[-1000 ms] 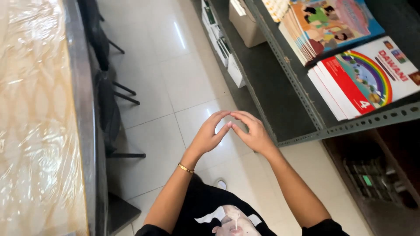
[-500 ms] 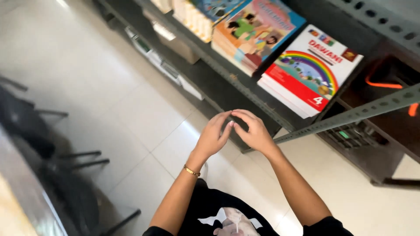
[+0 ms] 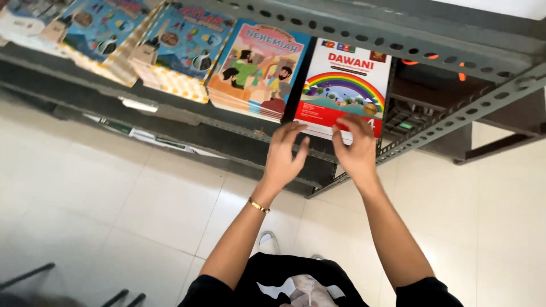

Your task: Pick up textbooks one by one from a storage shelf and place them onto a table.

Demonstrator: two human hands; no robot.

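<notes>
Head view looks down on 2 bare hands raised in front of a grey metal shelf (image 3: 398, 42) made of perforated angle bars; the left hand (image 3: 284, 156) has its fingers spread and a little curved, wide apart and holding nothing, and it hovers just before the shelf edge, near the lower corner of a pile of picture books (image 3: 256, 71); a thin gold bracelet (image 3: 259, 206) sits on its wrist. The right hand (image 3: 357, 146) is also open with nothing grasped; its fingertips (image 3: 348, 122) lie over the lower edge of the rainbow book (image 3: 344, 79), and I judge they touch the cover, though the contact itself I cannot tell for sure.

The rainbow book is the top one of a small stack of the same white and red books; it lies flat on the shelf, at the right end of the row, just beside an upright bar; its cover faces up, probably so that a person can read each title from above. To the left more stacks lie in the same way, among them blue books (image 3: 187, 48) with a yellow patterned border; below the shelf the white tiled floor (image 3: 142, 199) shows, and the person's black shirt (image 3: 296, 281) fills the bottom of the picture.
</notes>
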